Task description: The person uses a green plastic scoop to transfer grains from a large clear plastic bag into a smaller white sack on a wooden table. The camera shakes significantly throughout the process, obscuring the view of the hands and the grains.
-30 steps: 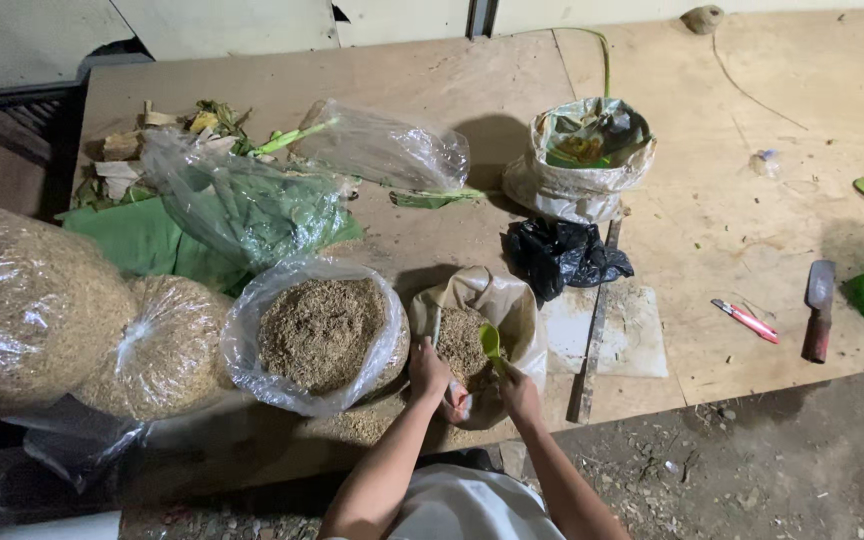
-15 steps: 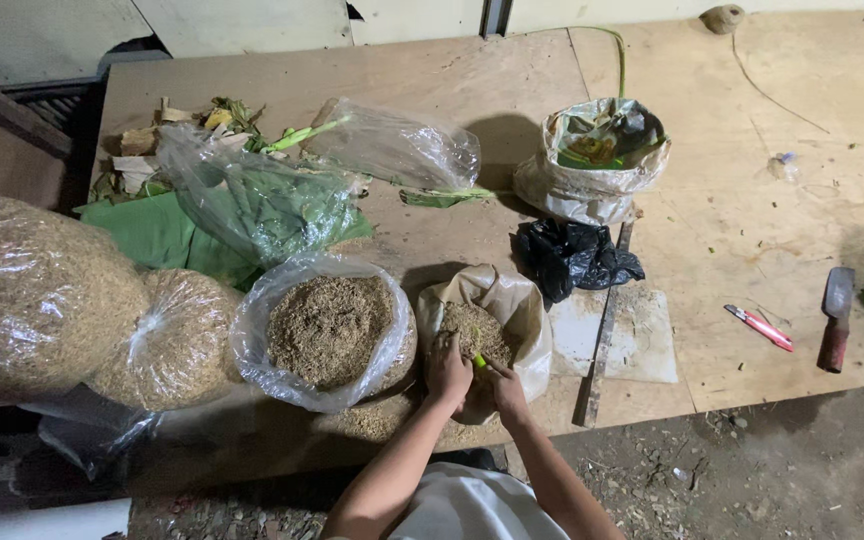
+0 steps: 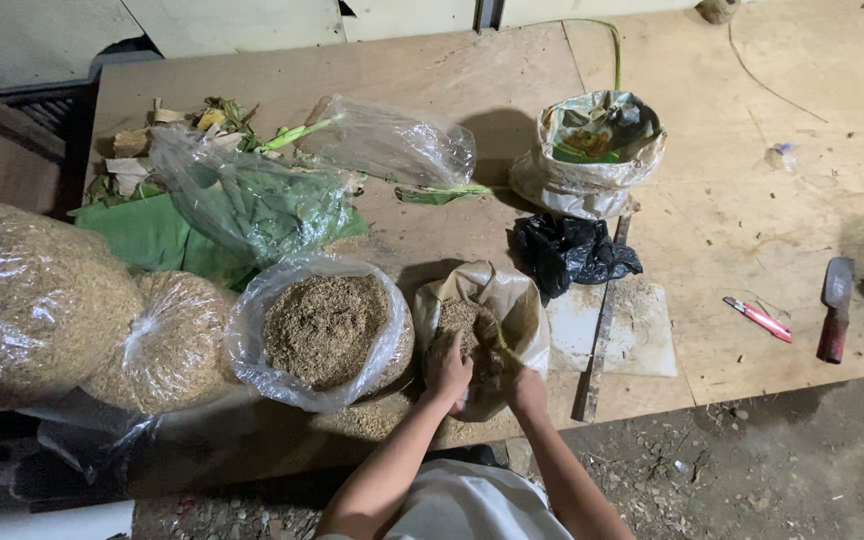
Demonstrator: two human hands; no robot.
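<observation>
Both hands are down in the small bag [image 3: 487, 310] at the near edge of the desk [image 3: 432, 75]. The left hand [image 3: 449, 368] is curled over the brown grainy fill, fingers drawn together on a clump of it. The right hand [image 3: 524, 385] is cupped against the bag's near side; whether it grips the plastic or only presses it, I cannot tell.

The risk, as I judge it: that bag sits right at the desk's lip, its soft mouth flopping open. A hard push from the left hand could tip it toward the floor, and loose grain already lies on the desk just below the hands. The open sack [image 3: 322, 335], touching the bag just left of the left hand, leans the same way, so a nudge from that forearm might slump it too.

Both forearms come up from below, elbows bent, wrists angled inward so the hands meet over the bag. The black bag [image 3: 567, 250] lies just beyond the right hand, and the knife [image 3: 834, 308] well off to its right.
</observation>
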